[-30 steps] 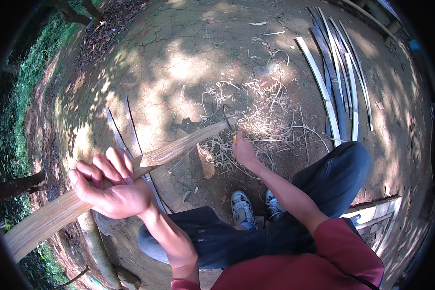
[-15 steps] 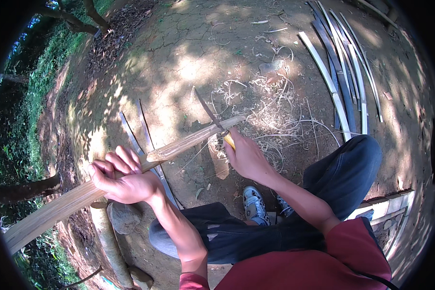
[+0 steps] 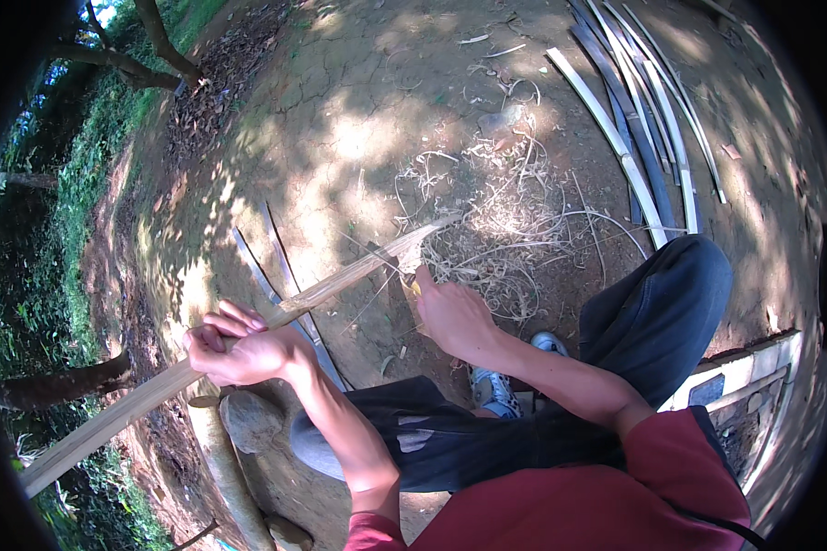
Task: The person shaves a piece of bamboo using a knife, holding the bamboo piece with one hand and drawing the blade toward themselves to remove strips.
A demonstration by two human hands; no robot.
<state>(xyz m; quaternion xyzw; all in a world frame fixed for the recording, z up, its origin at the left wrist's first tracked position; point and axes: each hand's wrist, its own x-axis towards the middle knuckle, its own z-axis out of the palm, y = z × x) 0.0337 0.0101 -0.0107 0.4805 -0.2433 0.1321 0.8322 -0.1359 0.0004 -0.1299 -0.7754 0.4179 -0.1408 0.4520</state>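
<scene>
A long pale strip of split bamboo (image 3: 345,275) runs slantwise from the lower left up to the middle of the view. My left hand (image 3: 248,354), palm upward, has its fingers curled round the strip near its middle. Closer to the far tip, my right hand (image 3: 459,318) grips a knife (image 3: 383,256) by its yellow handle, most of which is hidden in the fist. The dark blade lies across the strip, touching it. A thin, light sliver shows beside the blade.
Curly shavings (image 3: 505,197) litter the ground beyond my right hand. Several split strips (image 3: 629,119) lie at the far right, and two narrow ones (image 3: 271,275) lie under the work. A log (image 3: 220,459) and a stone (image 3: 251,421) are at the lower left, beside my knee.
My right hand and the knife have slid along the bamboo strip, down and left toward my left hand. The left hand keeps its hold, and the whole view has shifted slightly.
</scene>
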